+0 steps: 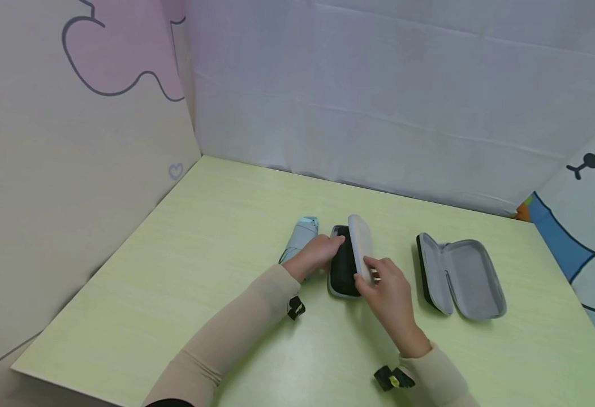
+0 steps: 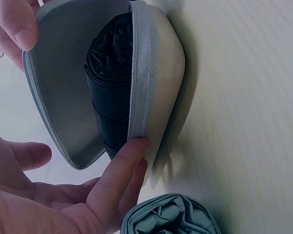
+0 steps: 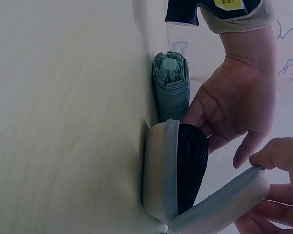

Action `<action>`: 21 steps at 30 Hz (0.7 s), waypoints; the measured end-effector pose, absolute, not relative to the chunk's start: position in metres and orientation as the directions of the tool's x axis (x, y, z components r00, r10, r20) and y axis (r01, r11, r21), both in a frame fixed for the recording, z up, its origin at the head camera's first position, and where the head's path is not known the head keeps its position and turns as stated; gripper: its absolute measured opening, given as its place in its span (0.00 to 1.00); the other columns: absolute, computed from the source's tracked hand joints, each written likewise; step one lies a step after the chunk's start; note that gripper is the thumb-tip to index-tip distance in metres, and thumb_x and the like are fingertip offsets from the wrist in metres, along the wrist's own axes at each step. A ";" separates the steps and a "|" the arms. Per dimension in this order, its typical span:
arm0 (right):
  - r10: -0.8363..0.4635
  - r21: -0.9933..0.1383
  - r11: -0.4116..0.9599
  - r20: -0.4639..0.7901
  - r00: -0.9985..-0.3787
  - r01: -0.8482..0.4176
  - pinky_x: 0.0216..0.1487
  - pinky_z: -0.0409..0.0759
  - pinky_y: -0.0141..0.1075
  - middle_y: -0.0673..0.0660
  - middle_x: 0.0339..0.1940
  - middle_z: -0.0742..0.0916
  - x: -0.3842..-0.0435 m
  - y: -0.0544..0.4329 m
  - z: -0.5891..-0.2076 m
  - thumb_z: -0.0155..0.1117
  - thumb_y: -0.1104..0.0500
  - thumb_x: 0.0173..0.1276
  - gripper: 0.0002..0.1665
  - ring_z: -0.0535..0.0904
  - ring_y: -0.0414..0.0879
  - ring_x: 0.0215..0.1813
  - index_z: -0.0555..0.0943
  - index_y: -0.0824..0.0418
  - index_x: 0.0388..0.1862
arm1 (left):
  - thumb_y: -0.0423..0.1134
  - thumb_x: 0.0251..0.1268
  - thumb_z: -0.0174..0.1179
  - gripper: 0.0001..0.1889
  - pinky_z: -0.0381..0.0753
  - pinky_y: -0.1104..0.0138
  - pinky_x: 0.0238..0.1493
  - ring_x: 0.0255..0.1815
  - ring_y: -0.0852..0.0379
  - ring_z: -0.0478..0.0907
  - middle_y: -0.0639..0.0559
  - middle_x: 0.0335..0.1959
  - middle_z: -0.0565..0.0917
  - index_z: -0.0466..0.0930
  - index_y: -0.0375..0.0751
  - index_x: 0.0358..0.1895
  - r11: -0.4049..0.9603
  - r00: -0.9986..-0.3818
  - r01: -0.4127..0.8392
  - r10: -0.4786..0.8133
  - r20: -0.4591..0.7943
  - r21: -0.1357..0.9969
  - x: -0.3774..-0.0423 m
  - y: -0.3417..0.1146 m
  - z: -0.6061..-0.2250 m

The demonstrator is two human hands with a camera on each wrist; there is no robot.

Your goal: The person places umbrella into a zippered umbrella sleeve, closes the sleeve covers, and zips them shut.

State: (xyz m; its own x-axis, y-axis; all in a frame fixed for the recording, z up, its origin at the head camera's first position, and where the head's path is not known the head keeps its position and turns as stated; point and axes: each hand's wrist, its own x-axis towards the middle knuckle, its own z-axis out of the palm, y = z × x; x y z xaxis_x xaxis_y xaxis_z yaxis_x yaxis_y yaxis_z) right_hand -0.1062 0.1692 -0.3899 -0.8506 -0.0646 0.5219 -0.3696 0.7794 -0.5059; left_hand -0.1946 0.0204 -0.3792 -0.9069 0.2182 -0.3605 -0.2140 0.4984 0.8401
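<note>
Fingers and thumb of the right hand (image 1: 390, 288) pinch the edge of a raised lid (image 1: 361, 243) in my head view. Those of the left hand (image 1: 320, 252) are loose and extended, gripping nothing; on my left wrist feed a fingertip touches the zip rim.

I see the pale case (image 3: 155, 168) right of the centre of the head frame, its long axis running nearly up and down the picture, the lid tilted up along its right side. Inside, a dark rolled bundle (image 1: 344, 268) lies lengthwise, one rolled end facing me in the left wrist view.

From here the bundle sits between the two hands: left fingers at its left, right fingers beyond the lid, which stands between them and the bundle.

Just left of the case, a light blue rolled bundle (image 1: 300, 236) leans toward the upper right of the frame, partly covered by the left forearm. Farther right, apart from both hands, a second case (image 1: 475, 277) lies spread on the table (image 1: 175, 282), grey lining showing.
</note>
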 end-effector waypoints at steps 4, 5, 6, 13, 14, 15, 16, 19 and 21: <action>-0.075 -0.482 0.790 0.536 -0.841 -0.378 0.30 0.78 0.41 0.59 0.29 0.80 -0.106 0.167 -0.390 0.74 0.65 0.48 0.22 0.79 0.51 0.31 0.82 0.71 0.43 | 0.54 0.72 0.41 0.30 0.75 0.60 0.45 0.35 0.49 0.80 0.40 0.56 0.74 0.66 0.29 0.62 0.510 -0.909 -0.209 0.214 -0.358 0.835 -0.195 0.021 -0.380; -0.078 -0.477 0.793 0.536 -0.840 -0.378 0.29 0.77 0.41 0.59 0.29 0.80 -0.107 0.166 -0.390 0.74 0.65 0.48 0.22 0.79 0.51 0.31 0.82 0.71 0.43 | 0.54 0.72 0.41 0.30 0.75 0.60 0.45 0.35 0.49 0.80 0.40 0.56 0.74 0.66 0.29 0.62 0.514 -0.909 -0.207 0.214 -0.358 0.833 -0.195 0.021 -0.381; -0.082 -0.471 0.797 0.536 -0.840 -0.378 0.29 0.77 0.41 0.58 0.28 0.80 -0.107 0.165 -0.390 0.74 0.64 0.48 0.21 0.78 0.51 0.31 0.82 0.71 0.42 | 0.54 0.72 0.41 0.30 0.75 0.60 0.46 0.36 0.49 0.80 0.40 0.56 0.74 0.66 0.30 0.62 0.517 -0.908 -0.207 0.214 -0.359 0.831 -0.195 0.021 -0.381; -0.099 -0.424 0.828 0.533 -0.840 -0.366 0.26 0.72 0.39 0.58 0.27 0.79 -0.106 0.162 -0.391 0.74 0.63 0.48 0.22 0.74 0.49 0.29 0.82 0.72 0.42 | 0.53 0.73 0.40 0.29 0.75 0.61 0.46 0.37 0.50 0.80 0.41 0.55 0.74 0.68 0.30 0.61 0.522 -0.913 -0.200 0.208 -0.352 0.829 -0.195 0.021 -0.381; -0.100 -0.420 0.830 0.533 -0.840 -0.366 0.26 0.71 0.39 0.58 0.27 0.79 -0.106 0.161 -0.391 0.74 0.63 0.48 0.22 0.73 0.48 0.28 0.82 0.72 0.42 | 0.53 0.73 0.40 0.29 0.75 0.61 0.45 0.36 0.50 0.79 0.41 0.55 0.75 0.68 0.30 0.61 0.523 -0.913 -0.201 0.207 -0.352 0.828 -0.195 0.021 -0.381; -0.102 -0.417 0.832 0.534 -0.839 -0.367 0.26 0.71 0.39 0.58 0.27 0.79 -0.106 0.161 -0.391 0.74 0.63 0.47 0.22 0.73 0.48 0.28 0.82 0.72 0.42 | 0.54 0.72 0.40 0.29 0.76 0.61 0.43 0.35 0.51 0.79 0.40 0.53 0.75 0.69 0.29 0.60 0.524 -0.914 -0.195 0.209 -0.347 0.829 -0.195 0.021 -0.382; -0.104 -0.415 0.832 0.535 -0.838 -0.368 0.26 0.71 0.39 0.58 0.27 0.79 -0.106 0.160 -0.391 0.74 0.63 0.47 0.22 0.72 0.48 0.28 0.82 0.73 0.42 | 0.54 0.73 0.40 0.29 0.76 0.62 0.42 0.34 0.52 0.79 0.41 0.53 0.76 0.69 0.29 0.59 0.526 -0.915 -0.194 0.208 -0.347 0.828 -0.195 0.021 -0.381; -0.114 -0.405 0.834 0.540 -0.834 -0.376 0.26 0.71 0.39 0.58 0.27 0.79 -0.106 0.158 -0.391 0.74 0.63 0.47 0.22 0.72 0.48 0.27 0.82 0.73 0.42 | 0.55 0.72 0.41 0.30 0.76 0.62 0.40 0.33 0.52 0.79 0.41 0.50 0.77 0.70 0.29 0.58 0.516 -0.914 -0.201 0.207 -0.349 0.832 -0.195 0.021 -0.382; -0.120 -0.397 0.836 0.542 -0.832 -0.379 0.26 0.71 0.40 0.59 0.27 0.79 -0.106 0.157 -0.391 0.74 0.63 0.47 0.22 0.72 0.49 0.27 0.82 0.73 0.42 | 0.55 0.72 0.41 0.29 0.76 0.62 0.40 0.33 0.52 0.78 0.41 0.49 0.77 0.71 0.29 0.57 0.511 -0.916 -0.199 0.206 -0.344 0.836 -0.195 0.021 -0.382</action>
